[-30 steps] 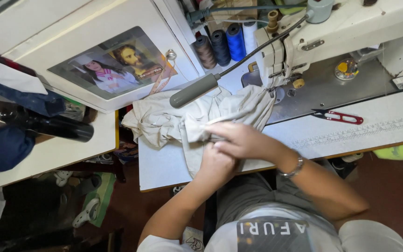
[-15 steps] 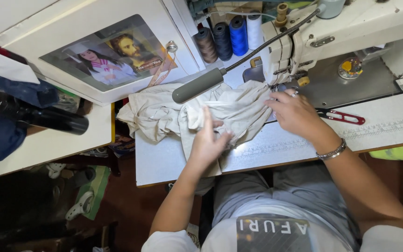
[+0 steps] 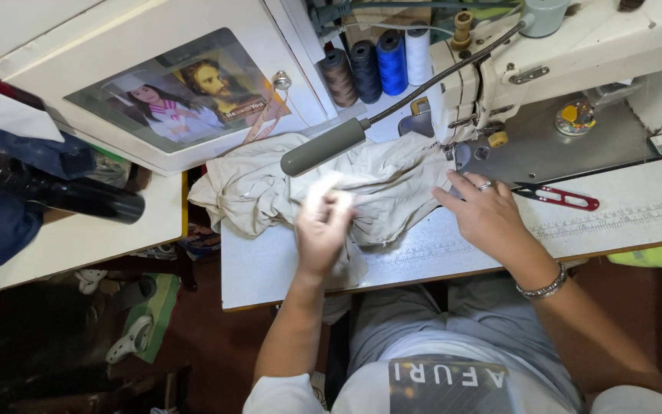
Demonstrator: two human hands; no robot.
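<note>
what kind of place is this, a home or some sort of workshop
Most likely a small tailoring or garment workshop. An industrial sewing machine is set into a white work table, cones of thread stand behind it, and both hands work beige fabric beside red thread snips.

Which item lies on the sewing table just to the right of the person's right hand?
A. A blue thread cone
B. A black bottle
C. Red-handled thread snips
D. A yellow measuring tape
C: red-handled thread snips lie flat on the white table beside the right hand, which rests at the edge of the beige fabric.
</note>
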